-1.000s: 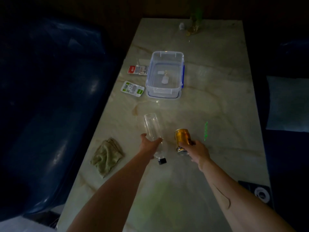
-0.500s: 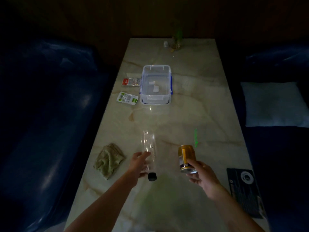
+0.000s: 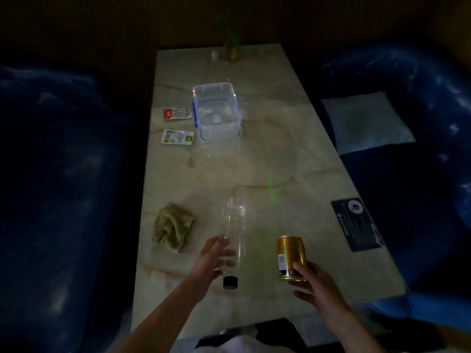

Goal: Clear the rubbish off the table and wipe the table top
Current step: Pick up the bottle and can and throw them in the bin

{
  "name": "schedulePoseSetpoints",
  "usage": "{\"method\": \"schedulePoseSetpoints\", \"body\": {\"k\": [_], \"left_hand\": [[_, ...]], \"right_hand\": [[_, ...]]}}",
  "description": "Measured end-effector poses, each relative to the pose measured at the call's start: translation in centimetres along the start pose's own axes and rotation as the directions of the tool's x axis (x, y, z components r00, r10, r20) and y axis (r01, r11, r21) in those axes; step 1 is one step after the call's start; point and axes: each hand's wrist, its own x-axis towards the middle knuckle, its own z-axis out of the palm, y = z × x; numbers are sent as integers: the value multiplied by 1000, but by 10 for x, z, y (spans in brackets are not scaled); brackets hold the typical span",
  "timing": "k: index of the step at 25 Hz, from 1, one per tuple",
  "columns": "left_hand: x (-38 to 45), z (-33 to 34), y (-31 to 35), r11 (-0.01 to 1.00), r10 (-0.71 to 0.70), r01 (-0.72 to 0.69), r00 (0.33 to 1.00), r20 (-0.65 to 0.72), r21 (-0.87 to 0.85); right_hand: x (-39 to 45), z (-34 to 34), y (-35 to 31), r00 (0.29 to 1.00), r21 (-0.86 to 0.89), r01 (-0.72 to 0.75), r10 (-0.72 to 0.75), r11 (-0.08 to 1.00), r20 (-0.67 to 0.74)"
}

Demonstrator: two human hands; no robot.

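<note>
My left hand [image 3: 211, 261] grips a clear plastic bottle [image 3: 234, 225] near its neck, black cap [image 3: 230, 282] pointing toward me, the bottle held above the marble table [image 3: 293, 154]. My right hand [image 3: 313, 284] holds a gold drink can [image 3: 290, 256] upright by its lower end, over the near part of the table. A crumpled olive cloth [image 3: 173, 226] lies on the table left of the bottle. Two small sachets, one red [image 3: 177, 113] and one green [image 3: 177, 136], lie near the left edge.
A clear plastic box [image 3: 216, 110] with blue clips stands in the middle of the table's far half, small items inside. A dark card [image 3: 356, 224] lies at the right edge. Small bottles [image 3: 229, 50] stand at the far end. Blue sofas flank the table; a pale cushion [image 3: 364, 121] sits right.
Both hands have drawn back toward me with the bottle and the can lifted off the table. The camera has pulled back, showing more of the table and sofas.
</note>
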Motion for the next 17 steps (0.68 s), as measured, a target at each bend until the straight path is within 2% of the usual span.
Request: {"method": "schedulePoseSetpoints", "body": {"k": [7,11,17], "left_hand": [[-21,25,-26,991,-42,16,979,197,135],[-26,67,-42,977,-88,15,937,338,211],[-34,146,-82,944,-181,17,862,474,329]], "right_hand": [[-66,-14,50,979,191,-48,84,980,-188],[-102,-42,76,958,292,48,39,955,-285],[-150,-95,119,847,510,129,173,850,-503]]}}
